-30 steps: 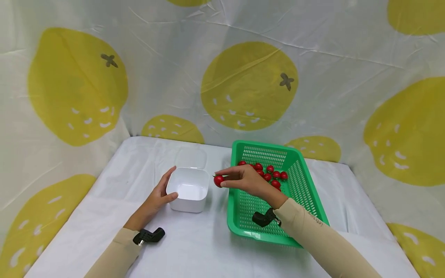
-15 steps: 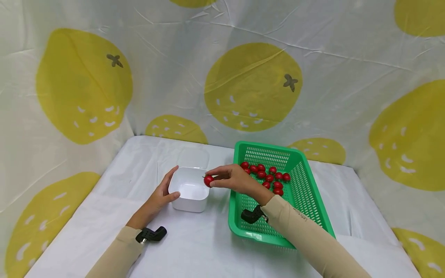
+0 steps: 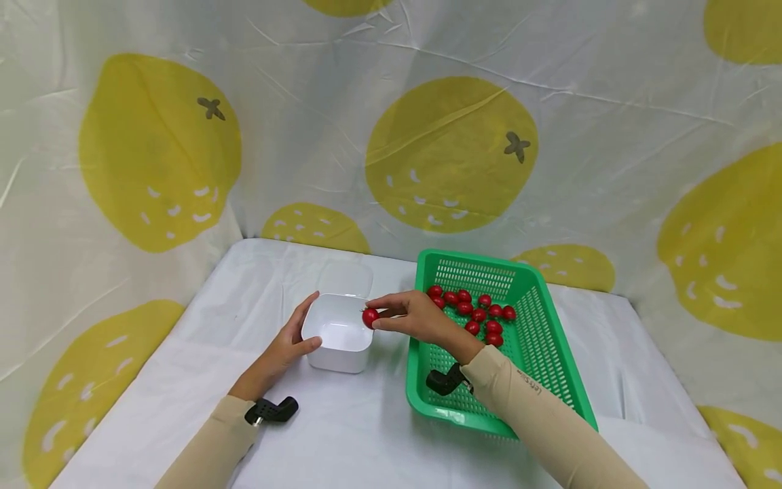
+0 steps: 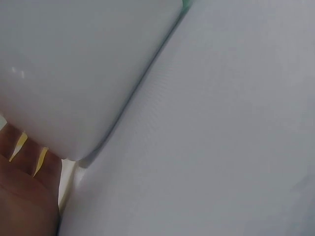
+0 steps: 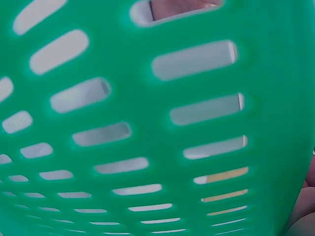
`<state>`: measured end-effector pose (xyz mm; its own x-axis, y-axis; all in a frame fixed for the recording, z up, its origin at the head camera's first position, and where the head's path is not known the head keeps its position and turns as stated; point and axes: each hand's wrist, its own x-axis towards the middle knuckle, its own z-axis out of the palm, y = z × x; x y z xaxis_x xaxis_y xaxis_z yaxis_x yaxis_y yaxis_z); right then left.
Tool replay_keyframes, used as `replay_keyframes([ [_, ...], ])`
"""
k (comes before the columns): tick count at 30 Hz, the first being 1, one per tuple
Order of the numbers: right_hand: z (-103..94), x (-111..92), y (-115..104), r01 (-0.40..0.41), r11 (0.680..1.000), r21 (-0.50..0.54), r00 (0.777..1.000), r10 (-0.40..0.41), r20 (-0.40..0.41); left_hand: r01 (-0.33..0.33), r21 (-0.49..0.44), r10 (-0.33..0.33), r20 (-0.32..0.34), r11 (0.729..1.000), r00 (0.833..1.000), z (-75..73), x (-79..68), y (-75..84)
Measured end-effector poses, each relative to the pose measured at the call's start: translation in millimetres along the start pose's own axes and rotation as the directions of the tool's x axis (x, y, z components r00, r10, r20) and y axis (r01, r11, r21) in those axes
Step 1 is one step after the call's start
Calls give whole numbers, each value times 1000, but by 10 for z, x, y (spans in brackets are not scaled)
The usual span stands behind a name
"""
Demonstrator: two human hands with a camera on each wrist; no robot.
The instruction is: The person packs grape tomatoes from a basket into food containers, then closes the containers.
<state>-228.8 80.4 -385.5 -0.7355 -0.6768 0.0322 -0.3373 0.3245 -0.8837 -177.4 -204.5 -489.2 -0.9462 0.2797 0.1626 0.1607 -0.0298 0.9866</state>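
Observation:
My left hand (image 3: 287,345) holds a white square box (image 3: 337,360) by its left side, thumb at the near rim and fingers along the far-left side. In the left wrist view the fingers (image 4: 49,169) lie against the smooth box wall (image 4: 88,83). My right hand (image 3: 418,316) pinches a red cherry tomato (image 3: 370,318) between thumb and fingertips, right over the box's right rim. No tomato shows on the visible part of the box floor. The right wrist view is mostly filled by the slotted green basket wall (image 5: 133,93), with part of the hand (image 5: 302,201) at its right edge.
A green plastic basket (image 3: 565,370) stands right of the box, under my right forearm, with several cherry tomatoes (image 3: 479,315) toward its back. Behind the box lies a translucent lid (image 3: 345,277). White cloth (image 3: 342,435) covers the table, and a lemon-print curtain (image 3: 305,136) encloses it.
My right hand has carried the cherry tomato left, from the gap beside the basket to the box's right rim. My left hand keeps its hold on the box.

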Motion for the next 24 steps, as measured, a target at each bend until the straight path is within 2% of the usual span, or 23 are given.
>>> replay_keyframes([
  [11, -8, -13, 23, -13, 1000, -7, 1000, 13, -5, 1, -10, -1, 8, 1000, 1000, 11, -2, -2],
  [24, -14, 1, 14, 30, 999, 15, 1000, -30, 0, -32, -50, 34, 40, 998, 999, -5, -11, 8],
])
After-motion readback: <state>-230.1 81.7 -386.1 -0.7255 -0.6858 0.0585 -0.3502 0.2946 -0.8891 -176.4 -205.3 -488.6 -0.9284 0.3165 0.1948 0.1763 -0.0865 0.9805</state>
